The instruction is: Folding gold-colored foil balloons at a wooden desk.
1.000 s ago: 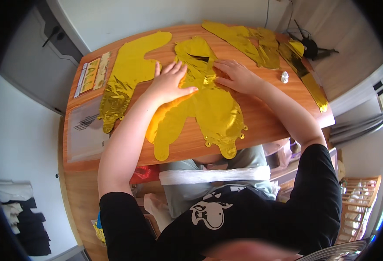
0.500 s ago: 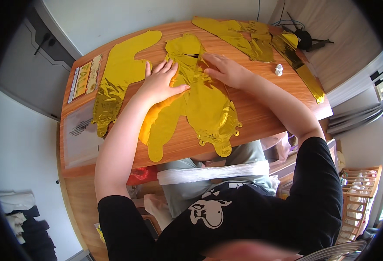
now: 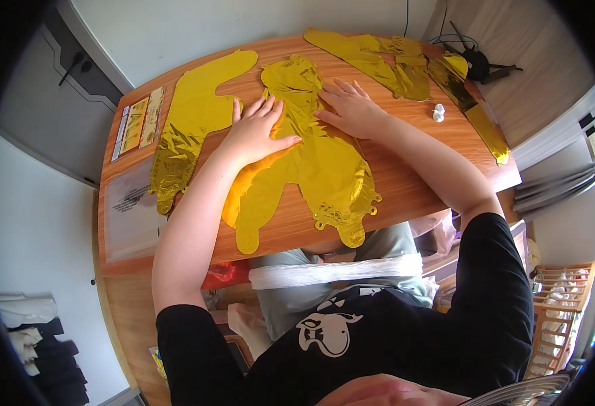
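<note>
A flat, uninflated gold foil balloon (image 3: 331,159) lies in the middle of the wooden table, creased across its centre and with small tabs along its lower edge. On its left side rests my left hand (image 3: 253,135), palm down with fingers stretched out. My right hand (image 3: 353,111) lies flat at the balloon's upper right edge, fingers spread, partly on the wood. Neither hand grips anything. To the left is another flat gold foil balloon (image 3: 199,101), its lower part wrinkled. Part of the middle balloon is hidden under my left hand.
More gold foil (image 3: 362,57) stretches along the far right, with a folded foil strip (image 3: 477,115) beside it. A small white lump (image 3: 438,112) sits on the table (image 3: 406,162). At the left lie a printed card (image 3: 135,125) and a clear plastic bag (image 3: 128,223). A black router (image 3: 477,64) stands far right.
My right hand has flattened and its fingers have spread at the balloon's edge. The left hand stays in nearly the same place. The whole view has shifted slightly.
</note>
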Available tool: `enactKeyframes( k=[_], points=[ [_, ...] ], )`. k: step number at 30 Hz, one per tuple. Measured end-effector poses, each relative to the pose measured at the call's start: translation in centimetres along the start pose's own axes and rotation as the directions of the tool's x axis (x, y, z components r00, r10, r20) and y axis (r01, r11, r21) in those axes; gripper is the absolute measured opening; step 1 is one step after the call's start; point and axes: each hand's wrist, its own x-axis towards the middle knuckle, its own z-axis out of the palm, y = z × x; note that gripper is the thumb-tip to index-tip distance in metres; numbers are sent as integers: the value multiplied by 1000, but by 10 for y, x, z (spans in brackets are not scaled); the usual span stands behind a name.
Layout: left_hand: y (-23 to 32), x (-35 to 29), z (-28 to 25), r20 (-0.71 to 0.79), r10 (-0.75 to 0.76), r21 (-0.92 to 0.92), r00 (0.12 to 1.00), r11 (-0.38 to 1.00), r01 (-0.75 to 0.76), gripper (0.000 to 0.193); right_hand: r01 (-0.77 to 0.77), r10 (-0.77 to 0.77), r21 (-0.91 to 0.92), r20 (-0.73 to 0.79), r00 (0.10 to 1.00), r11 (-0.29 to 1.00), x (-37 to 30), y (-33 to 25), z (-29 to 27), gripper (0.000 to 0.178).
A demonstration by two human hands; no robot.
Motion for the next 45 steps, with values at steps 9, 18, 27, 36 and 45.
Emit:
enactKeyframes(
  k=[9, 18, 27, 36, 45],
  points=[
    [-6, 3, 7, -18, 15, -11, 1000, 1000, -16, 106, -68, 66, 57, 37, 997, 996, -1, -10, 2, 79],
    [3, 6, 3, -7, 7, 1, 1000, 1000, -7, 97, -94, 96, 96, -21, 995, 991, -3, -3, 14, 90],
    [-5, 6, 4, -7, 21, -23, 1000, 1000, -21, 105, -111, 117, 79, -74, 990, 991, -8, -14, 15, 95],
    [-11, 7, 2, -25, 2, -254, 1000, 967, -8, 91, -136, 142, 88, -61, 988, 987, -11, -15, 14, 101],
    [4, 49, -35, -256, 87, -112, 963, 987, -119, 39, -163, 164, 85, 1, 986, 983, -11, -11, 8, 103]
  ],
)
